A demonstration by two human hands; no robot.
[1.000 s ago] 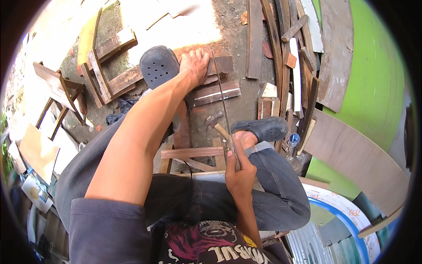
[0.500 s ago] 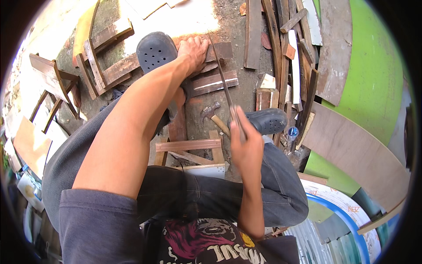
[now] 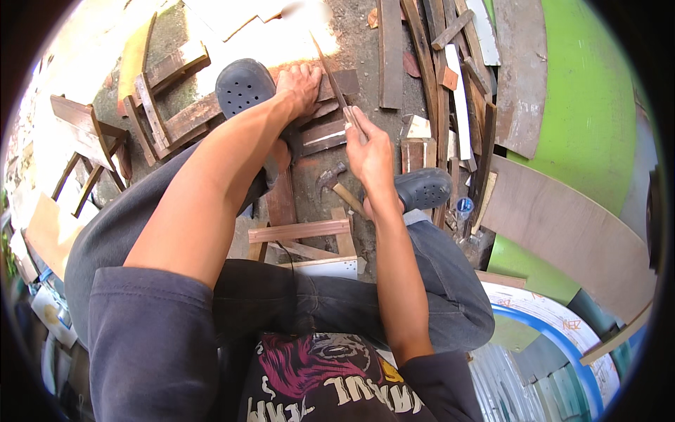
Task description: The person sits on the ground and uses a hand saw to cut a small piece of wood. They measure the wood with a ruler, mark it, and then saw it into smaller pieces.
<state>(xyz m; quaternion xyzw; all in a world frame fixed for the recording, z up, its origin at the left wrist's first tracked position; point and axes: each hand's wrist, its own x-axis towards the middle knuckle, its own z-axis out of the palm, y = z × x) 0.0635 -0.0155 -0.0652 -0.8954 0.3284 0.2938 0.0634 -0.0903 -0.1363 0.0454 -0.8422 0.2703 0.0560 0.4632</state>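
Note:
My right hand (image 3: 369, 144) is closed around the handle of a handsaw. The thin, dark saw blade (image 3: 330, 67) points away from me and crosses a brown wooden board (image 3: 344, 82). My left hand (image 3: 300, 86) grips that board just left of the blade, fingers bent over it, and its underside is hidden. Beside this hand my left foot, in a dark clog (image 3: 245, 88), rests by the board. Another plank with a white streak (image 3: 325, 138) lies nearer to me. On the ground below the right hand is a claw hammer (image 3: 342, 190) with a wooden handle.
A small wooden frame (image 3: 299, 232) stands between my legs. Long timber strips (image 3: 429, 91) are stacked to the right, beside green sheets (image 3: 576, 91) and a curved plywood panel (image 3: 562, 225). Nailed wood pieces (image 3: 158, 119) lie at the left. My right clog (image 3: 424, 190) is near the stack.
My right hand has pushed forward and slightly left, carrying the saw farther across the board. My left hand stays on the board. The whole view has shifted a little.

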